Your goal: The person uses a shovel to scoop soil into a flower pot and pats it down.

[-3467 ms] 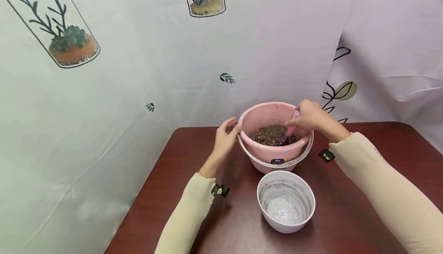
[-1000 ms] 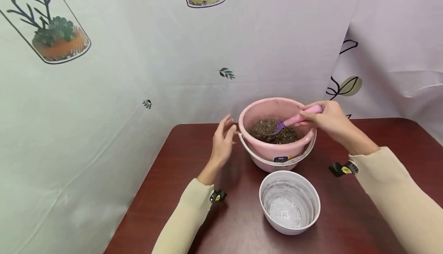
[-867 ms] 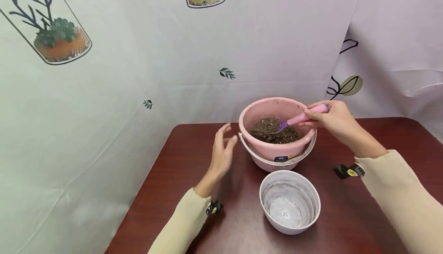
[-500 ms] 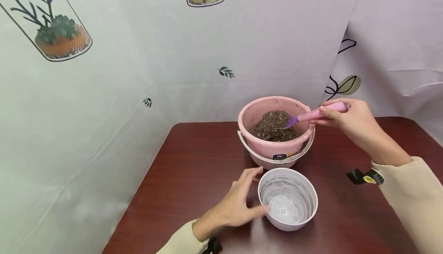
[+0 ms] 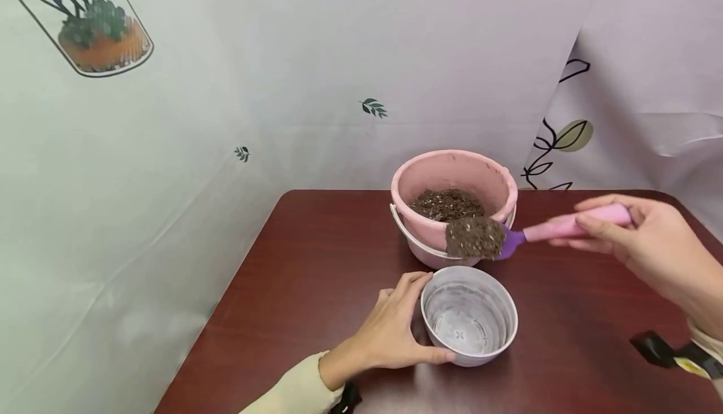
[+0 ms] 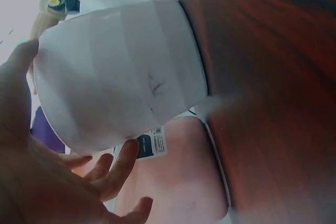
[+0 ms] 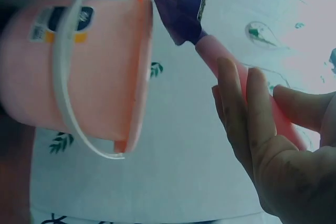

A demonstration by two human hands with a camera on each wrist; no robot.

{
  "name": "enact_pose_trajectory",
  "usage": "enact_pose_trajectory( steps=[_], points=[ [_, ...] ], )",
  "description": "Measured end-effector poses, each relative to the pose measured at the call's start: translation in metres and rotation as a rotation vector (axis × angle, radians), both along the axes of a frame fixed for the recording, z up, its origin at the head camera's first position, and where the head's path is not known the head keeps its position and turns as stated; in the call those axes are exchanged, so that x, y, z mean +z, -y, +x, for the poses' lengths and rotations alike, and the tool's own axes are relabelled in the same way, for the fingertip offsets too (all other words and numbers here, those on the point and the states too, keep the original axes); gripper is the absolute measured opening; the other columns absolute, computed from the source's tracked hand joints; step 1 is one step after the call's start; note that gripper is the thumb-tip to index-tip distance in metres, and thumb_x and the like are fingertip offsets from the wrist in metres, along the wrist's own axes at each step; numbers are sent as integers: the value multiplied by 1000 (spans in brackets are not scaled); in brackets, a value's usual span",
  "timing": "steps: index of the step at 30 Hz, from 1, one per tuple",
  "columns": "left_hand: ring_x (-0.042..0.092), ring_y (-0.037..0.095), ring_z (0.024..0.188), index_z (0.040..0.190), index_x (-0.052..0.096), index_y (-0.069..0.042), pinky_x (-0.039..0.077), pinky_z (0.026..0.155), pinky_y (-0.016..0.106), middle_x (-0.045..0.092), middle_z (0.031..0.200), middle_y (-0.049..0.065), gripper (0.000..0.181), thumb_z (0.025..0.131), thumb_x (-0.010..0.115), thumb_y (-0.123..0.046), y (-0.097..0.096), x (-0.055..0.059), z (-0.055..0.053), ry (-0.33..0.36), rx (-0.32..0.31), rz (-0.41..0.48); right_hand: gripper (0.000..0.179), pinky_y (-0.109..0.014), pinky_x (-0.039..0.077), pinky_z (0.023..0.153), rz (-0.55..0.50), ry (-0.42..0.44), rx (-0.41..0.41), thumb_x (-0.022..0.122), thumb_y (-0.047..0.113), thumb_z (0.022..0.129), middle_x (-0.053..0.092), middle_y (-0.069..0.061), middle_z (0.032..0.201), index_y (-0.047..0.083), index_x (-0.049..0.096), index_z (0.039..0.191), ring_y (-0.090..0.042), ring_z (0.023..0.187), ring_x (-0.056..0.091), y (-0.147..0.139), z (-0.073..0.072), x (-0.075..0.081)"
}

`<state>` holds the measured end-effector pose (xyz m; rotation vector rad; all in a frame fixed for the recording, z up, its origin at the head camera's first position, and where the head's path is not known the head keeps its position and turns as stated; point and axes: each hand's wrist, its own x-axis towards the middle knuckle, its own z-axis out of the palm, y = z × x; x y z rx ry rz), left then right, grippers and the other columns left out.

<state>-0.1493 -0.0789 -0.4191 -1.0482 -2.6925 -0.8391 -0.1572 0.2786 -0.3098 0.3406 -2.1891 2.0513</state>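
My right hand (image 5: 658,241) grips the pink handle of a small garden trowel (image 5: 550,231) with a purple blade. Dark soil (image 5: 474,237) is heaped on the blade, which is out over the front of the pink bucket (image 5: 420,226), behind and above the white flower pot (image 5: 471,310). From the right wrist view, the underside of the trowel (image 7: 178,3) shows beyond the bucket's rim. My left hand (image 5: 390,332) holds the pot by its left side, thumb at the near rim and fingers at the far side. Only traces of dirt mark the pot's inside.
More soil (image 5: 446,204) lies in the bucket, whose white bail handle (image 5: 403,229) hangs down in front. Everything stands on a dark red wooden table (image 5: 316,276). A pale cloth backdrop (image 5: 294,88) with plant prints rises right behind it.
The right hand has lifted the loaded trowel out of the bucket, toward the near right. My left hand has left the bucket's side, come nearer and taken hold of the pot.
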Motion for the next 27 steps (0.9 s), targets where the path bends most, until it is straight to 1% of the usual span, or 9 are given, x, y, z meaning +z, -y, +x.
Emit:
enact_pose_trajectory(
  steps=[3,6,9,11,15,19,22,25,27],
  points=[
    [51,10,122,153,32,-20,36,92,33,37,145,-7,109,67,77,-70,-2,0,0,-6,12,1,30,-33,56,71,-103,18,112,49,-14,97,75,-14,96,5,66,111,-27,80,74,-8,12,-18],
    [50,9,122,152,34,-19,35,92,33,38,144,-7,107,68,76,-71,-3,0,0,-26,17,1,30,-36,56,70,4,37,145,50,-13,97,75,-14,97,7,67,111,-29,80,74,-5,21,-32],
    [49,9,124,152,34,-20,34,91,33,38,143,-7,106,68,75,-71,-3,-1,0,-29,17,9,26,-38,57,67,213,-11,137,56,-12,95,75,-11,94,7,66,110,-28,77,74,5,24,-38],
    [48,9,124,151,35,-20,33,91,34,38,143,-7,105,68,76,-70,-3,-1,1,-29,18,13,22,-39,57,65,295,-50,150,58,-12,93,75,-10,94,1,65,110,-28,76,74,11,22,-38],
    [46,8,126,151,35,-22,32,90,35,37,143,-7,104,68,76,-70,-4,0,1,-16,16,17,20,-37,57,63,374,-119,185,61,-14,90,76,-6,95,-7,61,108,-23,75,74,16,18,-33],
    [44,7,127,151,35,-22,32,91,35,37,143,-8,105,68,77,-69,-5,0,2,-11,10,19,21,-26,55,61,541,-184,142,69,-8,87,76,1,92,5,65,103,-15,71,71,21,19,-19],
    [45,7,127,151,35,-21,33,90,33,37,143,-8,104,68,77,-67,-5,0,1,-26,6,21,31,-18,50,63,669,-341,165,76,-5,82,74,10,90,18,67,101,-8,71,68,27,19,-5],
    [44,6,128,151,34,-21,32,88,32,37,144,-8,104,68,78,-66,-6,0,0,-30,4,21,41,-13,47,66,736,-565,271,79,-5,77,73,15,93,22,65,105,-2,77,67,32,16,7],
    [43,6,128,151,35,-20,31,87,32,38,144,-8,103,69,77,-66,-6,0,-1,-37,7,16,40,-11,47,69,752,-691,350,79,-3,79,74,14,97,20,64,108,-1,83,67,37,12,12]
  ],
)
